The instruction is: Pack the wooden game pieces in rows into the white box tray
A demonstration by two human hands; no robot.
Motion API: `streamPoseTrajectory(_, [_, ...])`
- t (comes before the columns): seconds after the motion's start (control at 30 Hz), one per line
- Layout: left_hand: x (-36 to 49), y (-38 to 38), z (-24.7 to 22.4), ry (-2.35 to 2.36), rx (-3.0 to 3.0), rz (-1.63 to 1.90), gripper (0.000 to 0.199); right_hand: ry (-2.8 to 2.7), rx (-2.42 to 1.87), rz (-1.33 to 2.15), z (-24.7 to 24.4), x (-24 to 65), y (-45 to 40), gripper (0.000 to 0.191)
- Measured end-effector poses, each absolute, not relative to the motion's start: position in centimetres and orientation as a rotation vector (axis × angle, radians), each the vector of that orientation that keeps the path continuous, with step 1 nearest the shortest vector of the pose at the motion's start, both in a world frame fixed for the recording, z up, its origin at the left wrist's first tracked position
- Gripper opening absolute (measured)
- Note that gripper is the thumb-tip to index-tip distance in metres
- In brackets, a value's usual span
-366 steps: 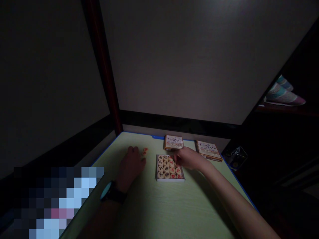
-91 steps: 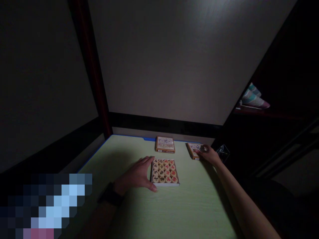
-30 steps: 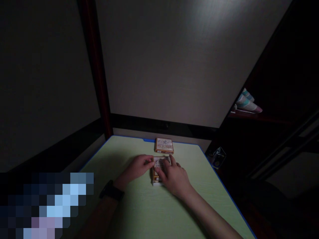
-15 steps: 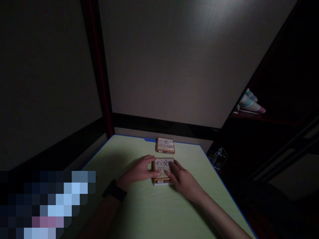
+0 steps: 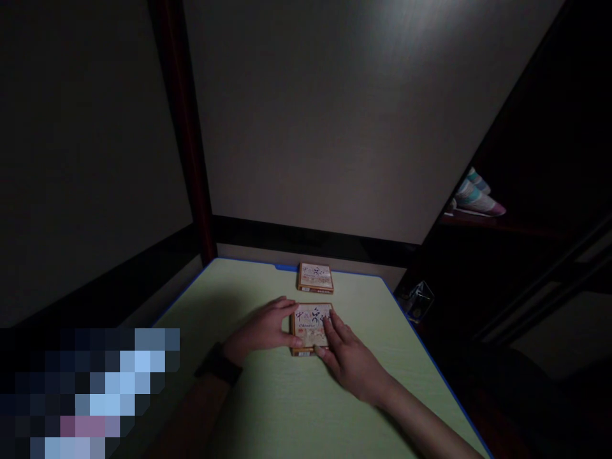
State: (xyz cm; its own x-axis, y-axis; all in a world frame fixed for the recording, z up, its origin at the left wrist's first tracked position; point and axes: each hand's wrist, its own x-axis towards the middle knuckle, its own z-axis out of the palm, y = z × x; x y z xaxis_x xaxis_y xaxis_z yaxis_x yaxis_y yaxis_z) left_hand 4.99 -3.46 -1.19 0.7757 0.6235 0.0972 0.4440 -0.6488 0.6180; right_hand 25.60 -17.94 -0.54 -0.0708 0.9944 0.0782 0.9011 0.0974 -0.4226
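Lower middle of the frame: printed box [image 5: 310,326], face up

So it's sitting on the green table [image 5: 287,408], lettering upright to the camera, front edge running roughly left-right. Looks near square, so I can't really pick a long axis. Left hand [image 5: 265,328] has it in a wide hold, fingers at the far left corner, thumb at the near left. Right hand [image 5: 351,363] has fingers over the right side of the top, can't tell if it's gripping or just pressing

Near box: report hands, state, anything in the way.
Left hand on left side of near box, right hand on top. Looks closed. Second box behind, apart, not blocking.
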Motion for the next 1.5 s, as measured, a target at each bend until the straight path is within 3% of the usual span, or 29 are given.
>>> streamPoseTrajectory(0.17, [4.9, -3.5, -0.8, 0.839, 2.420, 0.345, 0.087, -1.751, -1.740, 0.557, 1.3, 26.7, -16.5, 0.049])
streamPoseTrajectory(0.5, [4.8, -3.7, -0.6, 0.852, 2.378, 0.305, 0.086, -1.032, -1.590, 1.256, 2.9, 27.8, -13.5, 0.041])
streamPoseTrajectory(0.77, [4.9, -3.2, -1.4, 0.756, 2.398, 0.417, 0.077, -0.992, -1.587, 1.291, 2.1, 28.3, -12.4, 0.052])
streamPoseTrajectory(1.03, [4.8, -3.4, -1.2, 0.693, 2.286, 0.499, 0.079, -0.781, -1.372, 1.290, 0.0, 28.7, -12.7, 0.080])
streamPoseTrajectory(1.3, [6.6, -4.1, -0.7, 0.696, 1.507, 0.693, 0.085, -0.641, -1.190, 1.228, 0.6, 28.5, -13.2, 0.080])
streamPoseTrajectory(1.5, [6.5, -6.0, 1.2, 0.664, 1.258, 0.471, 0.065, -0.625, -1.135, 1.166, 1.2, 27.5, -13.3, 0.080])
